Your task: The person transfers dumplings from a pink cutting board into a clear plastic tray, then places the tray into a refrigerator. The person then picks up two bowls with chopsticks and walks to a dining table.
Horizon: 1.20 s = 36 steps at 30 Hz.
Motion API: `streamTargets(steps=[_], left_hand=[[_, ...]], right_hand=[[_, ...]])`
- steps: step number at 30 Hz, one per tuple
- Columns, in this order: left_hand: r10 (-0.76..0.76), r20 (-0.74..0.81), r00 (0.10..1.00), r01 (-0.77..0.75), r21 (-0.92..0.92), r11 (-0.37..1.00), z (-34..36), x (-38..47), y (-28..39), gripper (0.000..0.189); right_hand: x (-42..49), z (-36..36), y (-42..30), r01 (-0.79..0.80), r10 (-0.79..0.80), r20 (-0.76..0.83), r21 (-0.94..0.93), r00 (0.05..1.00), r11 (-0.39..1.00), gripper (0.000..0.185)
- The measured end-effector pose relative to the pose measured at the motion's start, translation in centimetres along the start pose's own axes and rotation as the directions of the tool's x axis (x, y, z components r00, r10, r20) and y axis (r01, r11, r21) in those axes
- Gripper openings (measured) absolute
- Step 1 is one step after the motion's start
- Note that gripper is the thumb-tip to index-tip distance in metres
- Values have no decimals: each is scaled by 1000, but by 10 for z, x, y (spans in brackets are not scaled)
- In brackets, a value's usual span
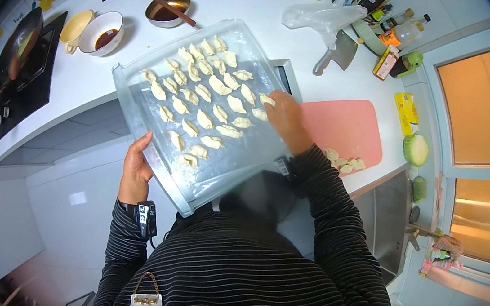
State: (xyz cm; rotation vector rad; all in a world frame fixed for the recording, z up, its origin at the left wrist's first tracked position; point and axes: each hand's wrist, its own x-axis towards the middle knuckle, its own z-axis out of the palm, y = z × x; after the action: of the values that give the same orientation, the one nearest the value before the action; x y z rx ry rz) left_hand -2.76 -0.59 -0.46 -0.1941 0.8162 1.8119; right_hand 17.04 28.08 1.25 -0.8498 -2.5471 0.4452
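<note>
A clear plastic refrigerator drawer (151,151) holds rows of folded dumplings (205,119), tilted over the counter's front edge. My left hand (137,170) grips the drawer's near left wall, thumb on the rim. My right hand (285,118) is at the drawer's right side with its fingertips on one dumpling (267,100); whether that dumpling is lifted is hard to tell. More dumplings or dough pieces (346,165) lie on a pink cutting board (343,120), partly behind my right sleeve.
A cleaver (338,56) and a plastic bag (315,17) lie beyond the drawer. Left are a bowl with chopsticks (163,17), a white bowl (115,22), a yellow cup (74,28) and a cooktop with a pan (20,46). A metal sink (382,214) is at right.
</note>
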Motion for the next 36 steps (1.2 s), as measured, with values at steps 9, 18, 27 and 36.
streamTargets(steps=[9,18,27,36], left_hand=[[-33,39,999,32,5,999,-5,1,4,45],[1,-109,994,10,98,995,-4,0,7,43],[-71,133,989,57,100,993,-11,1,9,35],[28,-20,999,-27,49,998,11,-5,3,46]], right_hand=[[-18,-15,11,19,-19,17,10,1000,1000,12],[-113,-141,130,-359,352,-73,-140,933,923,21],[-169,-156,190,-16,79,183,-322,980,947,24],[-132,-165,116,-558,572,-131,134,809,819,9]])
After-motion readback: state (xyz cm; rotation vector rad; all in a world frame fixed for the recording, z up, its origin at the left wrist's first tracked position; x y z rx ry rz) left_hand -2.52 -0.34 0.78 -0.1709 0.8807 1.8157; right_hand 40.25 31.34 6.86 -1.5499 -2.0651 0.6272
